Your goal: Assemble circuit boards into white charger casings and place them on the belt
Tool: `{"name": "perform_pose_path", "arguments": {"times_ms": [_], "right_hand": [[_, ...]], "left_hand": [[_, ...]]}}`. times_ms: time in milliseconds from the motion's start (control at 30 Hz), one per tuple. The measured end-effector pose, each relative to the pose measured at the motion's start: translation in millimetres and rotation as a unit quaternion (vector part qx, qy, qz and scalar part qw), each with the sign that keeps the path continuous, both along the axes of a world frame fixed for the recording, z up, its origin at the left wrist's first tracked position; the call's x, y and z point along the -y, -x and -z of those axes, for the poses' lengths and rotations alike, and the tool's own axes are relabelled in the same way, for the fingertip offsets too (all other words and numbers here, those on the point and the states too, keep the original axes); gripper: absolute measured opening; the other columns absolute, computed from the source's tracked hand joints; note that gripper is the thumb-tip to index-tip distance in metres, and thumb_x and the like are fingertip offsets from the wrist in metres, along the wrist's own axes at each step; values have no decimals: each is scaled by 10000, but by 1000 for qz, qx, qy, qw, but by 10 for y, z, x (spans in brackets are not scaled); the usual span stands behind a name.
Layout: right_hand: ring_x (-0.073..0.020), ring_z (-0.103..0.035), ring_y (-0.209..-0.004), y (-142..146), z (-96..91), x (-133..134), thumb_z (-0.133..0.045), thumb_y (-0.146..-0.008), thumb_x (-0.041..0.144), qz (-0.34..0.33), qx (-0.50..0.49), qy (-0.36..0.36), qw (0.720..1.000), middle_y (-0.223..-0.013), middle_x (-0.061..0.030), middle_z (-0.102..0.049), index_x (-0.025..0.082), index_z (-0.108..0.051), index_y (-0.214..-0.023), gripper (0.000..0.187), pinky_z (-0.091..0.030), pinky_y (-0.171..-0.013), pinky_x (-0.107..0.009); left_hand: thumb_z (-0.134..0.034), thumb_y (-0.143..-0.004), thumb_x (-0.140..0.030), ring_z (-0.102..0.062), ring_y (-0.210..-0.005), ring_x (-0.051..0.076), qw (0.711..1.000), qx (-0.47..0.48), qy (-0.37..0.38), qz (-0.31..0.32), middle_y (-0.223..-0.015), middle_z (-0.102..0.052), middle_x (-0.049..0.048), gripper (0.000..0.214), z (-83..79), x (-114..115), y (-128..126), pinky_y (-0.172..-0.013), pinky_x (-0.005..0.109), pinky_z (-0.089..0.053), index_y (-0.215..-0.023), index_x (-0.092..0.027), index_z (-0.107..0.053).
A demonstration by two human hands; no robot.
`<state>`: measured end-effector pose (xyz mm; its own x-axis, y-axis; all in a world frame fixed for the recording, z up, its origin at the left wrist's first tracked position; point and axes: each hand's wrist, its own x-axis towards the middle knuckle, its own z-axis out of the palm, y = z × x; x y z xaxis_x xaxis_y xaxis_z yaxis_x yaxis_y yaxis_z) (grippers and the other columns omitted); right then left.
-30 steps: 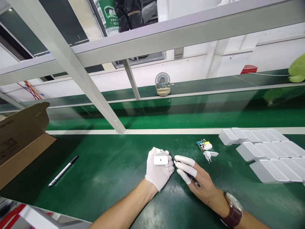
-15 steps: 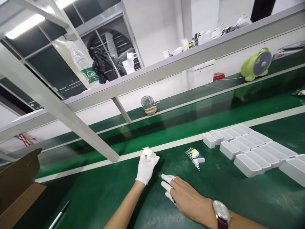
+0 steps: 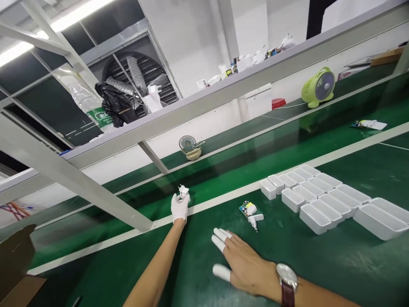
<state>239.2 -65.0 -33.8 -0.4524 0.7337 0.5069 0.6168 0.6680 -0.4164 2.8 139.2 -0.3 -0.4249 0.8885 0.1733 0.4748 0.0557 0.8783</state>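
My left hand (image 3: 180, 209), in a white glove, reaches over the pale rail at the back of the bench. Its fingers are closed on a white plug adapter (image 3: 183, 191), whose metal pins point up and away. Nearer to me, my right hand (image 3: 247, 262) hovers or rests over the green bench top (image 3: 194, 268); I cannot tell whether it touches. White finger cots cover its fingertips, which are spread and hold nothing. Beyond it lie a small circuit board (image 3: 246, 209) with a white block and a white plug piece (image 3: 254, 219).
White open trays (image 3: 315, 218) stand in rows at right. A green belt (image 3: 230, 164) runs behind the rail (image 3: 220, 199), carrying another circuit board (image 3: 367, 124). A slanted post (image 3: 105, 198), cardboard box (image 3: 19, 264), small fan (image 3: 190, 148) and lime fan (image 3: 319, 87) surround the area.
My left hand has moved forward with the plug adapter, from the bench's back edge to over the belt. My right thumb has spread away from the fingers. The view has shifted right.
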Motion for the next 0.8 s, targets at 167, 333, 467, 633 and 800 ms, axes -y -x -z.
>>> {"name": "perform_pose_path", "arguments": {"times_ms": [167,333,467,633,800], "right_hand": [[-325,-591,-1179,-80,53,-169,-424,-863,7,58,30,14,998,-1230,-212,-640,35,-531,-1358,507,-478,-1053,-524],[-323,-563,-1178,-75,102,-144,-499,-745,21,29,44,19,998,-1196,-187,-631,50,-539,-1326,583,-448,-1080,-520],[-305,-561,-1166,-27,140,-95,-499,-744,25,38,29,-10,999,-1185,-165,-627,70,-484,-1380,638,-467,-1061,-493],[-321,-595,-1103,-36,232,-113,-450,-860,40,56,29,-26,998,-1127,-184,-639,60,-487,-1379,521,-510,-989,-530],[-327,-606,-1131,-17,318,-66,-458,-929,93,41,20,-60,997,-1170,-179,-647,95,-500,-1387,460,-529,-984,-517]], "left_hand": [[-622,-860,-439,-611,-870,170,998,-36,-35,46,-1000,-616,60,510,159,639,-109,-835,335,-511,-1269,-154,-516],[-727,-776,-394,-517,-676,143,975,-103,-21,196,-772,-549,-21,330,138,1540,-381,-707,310,-483,-1047,-217,-660],[-759,-742,-358,-565,-813,204,913,-284,-8,292,-878,-580,27,441,83,1975,-491,-770,374,-506,-1132,-200,-625],[-587,-896,-267,-597,-836,219,873,-392,-1,290,-873,-630,46,248,141,2098,-356,-782,379,-510,-1131,-207,-638],[-607,-883,-281,-627,-866,193,902,-389,44,180,-880,-657,25,123,138,1928,272,-832,322,-510,-955,-241,-699]]}}
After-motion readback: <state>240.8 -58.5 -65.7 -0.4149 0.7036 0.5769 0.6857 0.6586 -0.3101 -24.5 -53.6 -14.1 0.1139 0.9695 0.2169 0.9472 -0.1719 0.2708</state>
